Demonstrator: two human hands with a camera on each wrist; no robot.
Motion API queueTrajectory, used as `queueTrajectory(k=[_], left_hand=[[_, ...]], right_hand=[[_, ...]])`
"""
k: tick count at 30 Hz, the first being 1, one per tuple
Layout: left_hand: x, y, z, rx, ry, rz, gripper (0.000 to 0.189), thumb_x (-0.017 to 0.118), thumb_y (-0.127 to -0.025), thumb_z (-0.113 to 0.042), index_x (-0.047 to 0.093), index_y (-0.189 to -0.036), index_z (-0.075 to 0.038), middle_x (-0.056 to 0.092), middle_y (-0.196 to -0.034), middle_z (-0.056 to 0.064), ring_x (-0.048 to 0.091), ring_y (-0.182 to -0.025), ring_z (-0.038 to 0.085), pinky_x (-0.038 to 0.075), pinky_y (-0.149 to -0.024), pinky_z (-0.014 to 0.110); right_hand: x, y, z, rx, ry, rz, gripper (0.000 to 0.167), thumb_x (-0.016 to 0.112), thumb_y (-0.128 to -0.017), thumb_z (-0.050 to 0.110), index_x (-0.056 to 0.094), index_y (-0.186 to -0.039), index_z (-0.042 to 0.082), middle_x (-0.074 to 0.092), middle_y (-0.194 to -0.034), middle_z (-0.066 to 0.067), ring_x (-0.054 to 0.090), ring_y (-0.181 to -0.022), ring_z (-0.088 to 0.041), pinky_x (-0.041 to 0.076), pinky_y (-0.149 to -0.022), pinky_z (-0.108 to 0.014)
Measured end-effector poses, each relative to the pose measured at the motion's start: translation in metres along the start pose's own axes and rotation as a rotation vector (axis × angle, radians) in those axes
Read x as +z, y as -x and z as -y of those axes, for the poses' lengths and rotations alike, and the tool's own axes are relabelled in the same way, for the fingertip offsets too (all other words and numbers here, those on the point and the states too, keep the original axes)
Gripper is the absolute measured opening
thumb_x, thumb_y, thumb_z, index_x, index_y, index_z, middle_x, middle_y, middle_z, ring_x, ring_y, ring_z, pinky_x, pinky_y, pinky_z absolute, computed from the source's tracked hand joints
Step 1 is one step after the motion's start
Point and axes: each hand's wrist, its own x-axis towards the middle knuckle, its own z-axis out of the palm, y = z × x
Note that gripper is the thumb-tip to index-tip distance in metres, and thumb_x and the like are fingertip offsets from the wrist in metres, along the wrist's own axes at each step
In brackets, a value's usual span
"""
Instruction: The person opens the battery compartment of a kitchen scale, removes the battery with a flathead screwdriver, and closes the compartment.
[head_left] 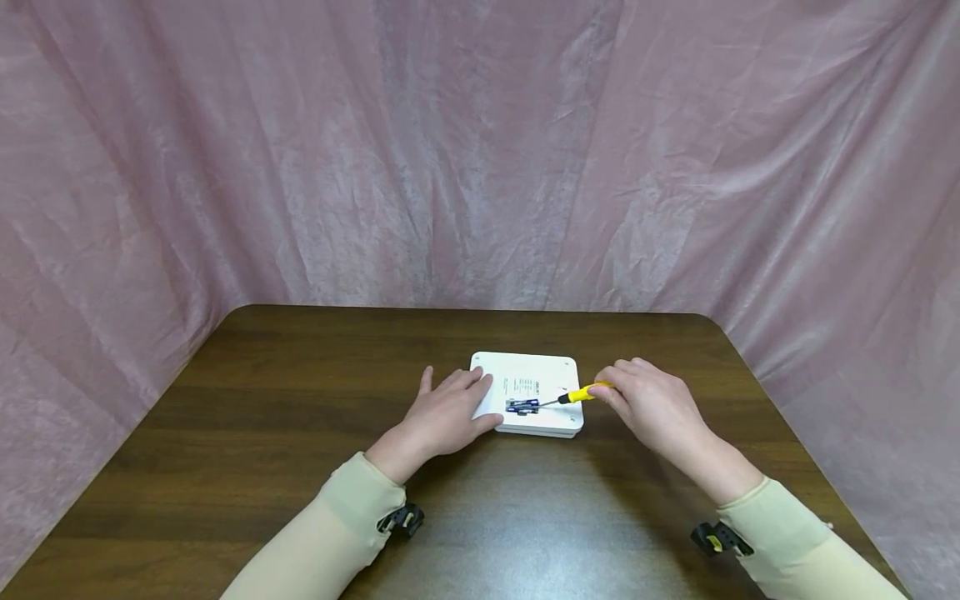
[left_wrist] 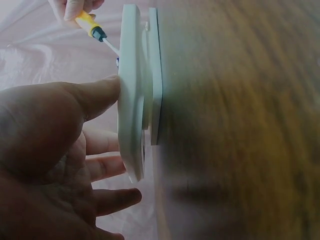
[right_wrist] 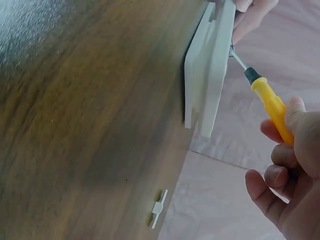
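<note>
Note the white device point(head_left: 553, 372) lying on the tabletop point(head_left: 262, 433), printed face up, with two blue-and-silver batteries point(head_left: 517, 409) in a recess towards its near edge. Find the left hand point(head_left: 441, 418) at the left end of the device, with fingers spread and straight, thumb resting on the near left corner. Find the right hand point(head_left: 660, 408) just beyond the right end of the device, pinching the yellow handle of a screwdriver point(head_left: 582, 393), with the metal shaft slanting across the device towards the batteries. Cannot tell the exact point of contact of the tip.

Likely light and stiff, probably hard plastic, smooth enough to slide under a sideways push. Built as a thick slab over a thinner plate with a narrower middle, so perhaps prone to rocking under pressure near a rim. Best steadied by pressing on the left end, clear of the recess. For lifting, grasp the thick slab by opposite sides rather than the plate beneath. Use little force on the batteries, for fear of scratching slick, rounded cases. Treat the small pale piece point(right_wrist: 158, 207), to the right of the device, as likely thin and easily snapped; pinch by the edges.
</note>
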Motion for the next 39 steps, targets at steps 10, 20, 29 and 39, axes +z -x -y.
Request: queueTrajectory(k=[10, 20, 29, 39], left_hand=[[-0.001, 0.002, -0.002, -0.005, -0.005, 0.017, 0.077, 0.059, -0.112, -0.058, 0.043, -0.171, -0.013, 0.035, -0.178, 0.010, 0.031, -0.164, 0.035, 0.008, -0.129, 0.073], [0.000, 0.003, -0.009, -0.026, -0.061, -0.030, 0.077, 0.061, -0.110, -0.060, 0.048, -0.168, -0.011, 0.043, -0.172, 0.013, 0.033, -0.163, 0.038, 0.009, -0.130, 0.071], [0.003, 0.000, -0.013, -0.062, -0.107, -0.065, 0.078, 0.062, -0.108, -0.064, 0.052, -0.165, -0.012, 0.050, -0.165, 0.011, 0.041, -0.158, 0.040, 0.016, -0.126, 0.077], [0.002, -0.001, -0.012, -0.072, -0.125, -0.060, 0.078, 0.062, -0.108, -0.064, 0.052, -0.165, -0.011, 0.050, -0.165, 0.011, 0.044, -0.155, 0.032, 0.014, -0.126, 0.077]], right_hand=[[-0.009, 0.005, -0.005, 0.017, -0.014, -0.035, 0.007, 0.085, -0.099, 0.026, 0.079, -0.098, 0.023, 0.063, -0.087, 0.016, 0.055, -0.079, -0.009, 0.047, -0.060, -0.035], [-0.015, 0.015, -0.020, 0.044, -0.016, -0.108, 0.011, 0.089, -0.095, 0.023, 0.083, -0.102, 0.017, 0.065, -0.090, 0.011, 0.054, -0.079, -0.012, 0.046, -0.058, -0.036], [-0.014, 0.021, -0.036, 0.162, 0.025, -0.169, 0.014, 0.088, -0.097, 0.024, 0.086, -0.101, 0.011, 0.062, -0.084, 0.004, 0.054, -0.075, -0.019, 0.043, -0.055, -0.038], [-0.021, 0.030, -0.064, 0.268, 0.129, -0.243, 0.020, 0.086, -0.099, 0.025, 0.086, -0.101, 0.006, 0.067, -0.084, -0.007, 0.064, -0.074, -0.033, 0.049, -0.053, -0.056]])
